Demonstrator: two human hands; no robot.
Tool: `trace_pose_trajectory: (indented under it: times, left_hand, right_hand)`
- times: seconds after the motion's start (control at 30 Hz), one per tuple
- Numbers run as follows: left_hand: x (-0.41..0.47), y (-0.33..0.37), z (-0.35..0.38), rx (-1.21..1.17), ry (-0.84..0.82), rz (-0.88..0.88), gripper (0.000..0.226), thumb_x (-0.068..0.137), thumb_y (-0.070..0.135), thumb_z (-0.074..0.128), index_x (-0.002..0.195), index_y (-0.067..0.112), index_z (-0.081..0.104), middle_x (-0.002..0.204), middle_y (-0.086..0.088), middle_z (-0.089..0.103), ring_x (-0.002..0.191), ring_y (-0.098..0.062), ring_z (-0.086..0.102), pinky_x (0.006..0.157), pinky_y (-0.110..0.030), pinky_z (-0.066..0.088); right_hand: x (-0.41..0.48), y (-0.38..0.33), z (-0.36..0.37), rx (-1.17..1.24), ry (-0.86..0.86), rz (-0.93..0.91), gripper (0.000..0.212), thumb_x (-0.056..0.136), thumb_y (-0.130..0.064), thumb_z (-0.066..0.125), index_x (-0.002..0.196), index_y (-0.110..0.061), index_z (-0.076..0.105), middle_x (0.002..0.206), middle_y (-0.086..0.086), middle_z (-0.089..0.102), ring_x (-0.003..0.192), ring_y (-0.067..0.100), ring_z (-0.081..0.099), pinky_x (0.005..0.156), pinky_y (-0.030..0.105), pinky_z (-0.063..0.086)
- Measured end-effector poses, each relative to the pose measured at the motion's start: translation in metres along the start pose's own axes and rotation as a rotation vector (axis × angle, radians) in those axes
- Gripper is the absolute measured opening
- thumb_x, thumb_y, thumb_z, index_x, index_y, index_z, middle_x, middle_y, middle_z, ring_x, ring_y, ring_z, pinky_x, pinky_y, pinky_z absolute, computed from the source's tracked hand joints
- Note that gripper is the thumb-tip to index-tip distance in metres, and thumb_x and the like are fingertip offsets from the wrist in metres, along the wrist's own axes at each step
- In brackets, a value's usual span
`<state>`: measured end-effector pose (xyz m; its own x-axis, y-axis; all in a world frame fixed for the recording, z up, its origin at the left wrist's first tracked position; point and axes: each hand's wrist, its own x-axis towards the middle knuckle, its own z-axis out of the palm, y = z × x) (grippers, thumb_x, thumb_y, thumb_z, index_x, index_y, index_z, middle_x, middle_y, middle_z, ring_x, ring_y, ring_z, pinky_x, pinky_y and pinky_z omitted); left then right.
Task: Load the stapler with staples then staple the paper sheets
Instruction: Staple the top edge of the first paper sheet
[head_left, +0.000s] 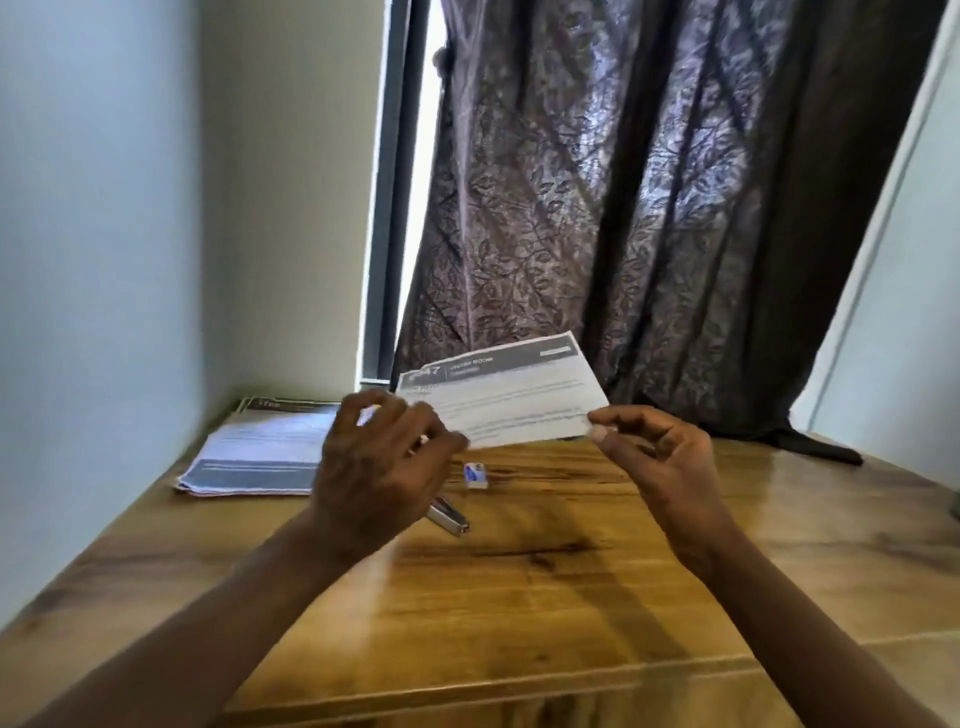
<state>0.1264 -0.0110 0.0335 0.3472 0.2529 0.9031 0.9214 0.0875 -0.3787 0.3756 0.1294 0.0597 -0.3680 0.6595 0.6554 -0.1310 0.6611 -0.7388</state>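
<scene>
Head view: both hands are holding the paper sheets (511, 400) up over the far part of the table (571, 597). Sheets are showing thin, white and rectangular, with a dark printed band along the top edge and blurred lines of text. They are tilting, right end higher. Left hand (384, 462) is curling its fingers round the sheets' near-left edge, though its back is hiding the exact contact. Right hand (657, 452) is pinching the near-right corner between thumb and forefinger, other fingers loosely bent.

Stapler (451, 518) is lying flat on the table beneath the left hand. It is slim and metallic, with only its near end showing past the hand. Staple box (476, 476), small and white with a blue mark, is sitting just beyond it, under the raised sheets. Stack of printed papers (254, 457) is resting at far left, edges fanning slightly. Table is showing glossy wood grain with dark streaks. Curtain (649, 208), dark, leaf-patterned and folded, is hanging behind, its hem trailing onto the table's far right.
</scene>
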Motion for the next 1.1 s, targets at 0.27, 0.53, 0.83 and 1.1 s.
trace_pose_trajectory:
  times: [0.27,0.53,0.83,1.1]
  left_hand:
    - [0.012,0.075,0.049,-0.262,-0.367,0.298,0.011,0.092,0.024,0.061,0.093,0.02,0.071,0.091,-0.006,0.065,0.075,-0.023,0.065,0.051,-0.035,0.049]
    - [0.0,0.093,0.063,-0.557,-0.75,0.176,0.027,0.097,0.036,0.048,0.117,0.037,0.065,0.125,0.012,0.063,0.107,-0.011,0.064,0.073,-0.036,0.056]
    - [0.005,0.088,0.064,-0.746,-0.902,-0.027,0.03,0.094,0.049,0.054,0.117,0.037,0.069,0.119,0.021,0.069,0.108,0.003,0.062,0.09,-0.033,0.055]
    - [0.017,0.113,0.105,-0.702,-1.094,-0.166,0.071,0.091,0.072,0.043,0.152,0.036,0.037,0.157,0.014,0.043,0.14,-0.006,0.042,0.117,-0.036,0.037]
  right_hand:
    - [-0.042,0.054,-0.065,-0.216,0.172,0.204,0.027,0.09,0.0,0.071,0.108,-0.02,0.072,0.102,-0.002,0.075,0.094,0.02,0.071,0.085,0.045,0.061]
    - [-0.048,0.084,-0.084,-0.7,-0.074,0.211,0.027,0.09,-0.023,0.072,0.115,-0.032,0.067,0.117,-0.012,0.061,0.102,0.006,0.06,0.079,0.02,0.045]
    - [-0.013,0.104,-0.037,-0.849,-0.54,0.232,0.054,0.099,-0.054,0.049,0.145,-0.026,0.049,0.151,-0.005,0.047,0.136,0.015,0.045,0.114,0.044,0.036]
    - [-0.012,0.118,-0.027,-1.003,-0.644,0.249,0.057,0.107,-0.05,0.026,0.159,-0.028,0.025,0.168,-0.004,0.019,0.156,0.015,0.011,0.125,0.04,0.01]
